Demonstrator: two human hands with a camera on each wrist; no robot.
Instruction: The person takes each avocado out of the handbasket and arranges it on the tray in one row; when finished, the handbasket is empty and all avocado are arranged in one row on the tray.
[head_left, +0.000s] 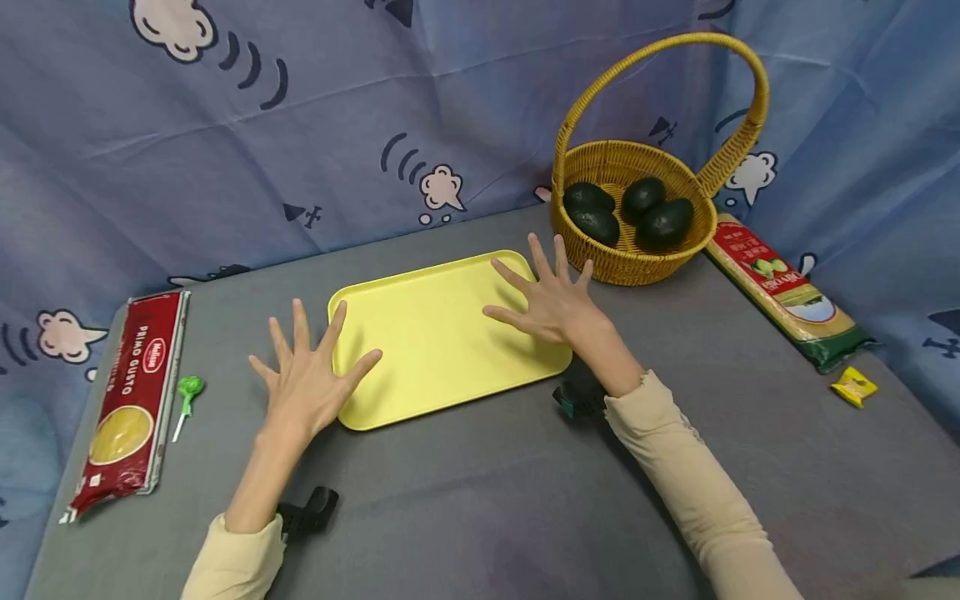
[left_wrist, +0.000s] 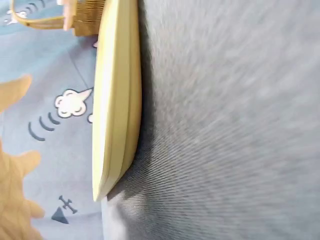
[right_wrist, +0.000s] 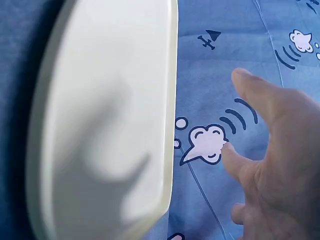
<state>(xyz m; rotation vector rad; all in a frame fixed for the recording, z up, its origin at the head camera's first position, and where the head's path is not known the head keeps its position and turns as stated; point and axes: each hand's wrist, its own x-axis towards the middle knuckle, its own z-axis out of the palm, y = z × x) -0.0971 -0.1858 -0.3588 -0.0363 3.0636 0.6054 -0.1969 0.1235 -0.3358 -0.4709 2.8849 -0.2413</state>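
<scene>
A yellow rectangular tray [head_left: 442, 333] lies on the grey tabletop between both hands. My left hand [head_left: 309, 379] is held with fingers spread at the tray's left end, overlapping its edge in the head view. Spread likewise, my right hand [head_left: 551, 304] hovers over the tray's right end, its shadow falling on the tray [right_wrist: 110, 125] in the right wrist view. Neither hand holds anything. In the left wrist view the tray [left_wrist: 117, 100] shows edge-on, with the fingers [left_wrist: 17, 190] at the far left. Beyond the right hand stands a wicker basket [head_left: 633, 268] with several dark green avocados [head_left: 666, 223].
Far left lies a red Primo Gusto pasta packet [head_left: 135, 400], beside a green lollipop [head_left: 189, 392]. At the right are a red, yellow and green packet [head_left: 783, 287] and a small yellow-wrapped candy [head_left: 853, 387]. A blue patterned curtain [head_left: 337, 125] hangs behind the table.
</scene>
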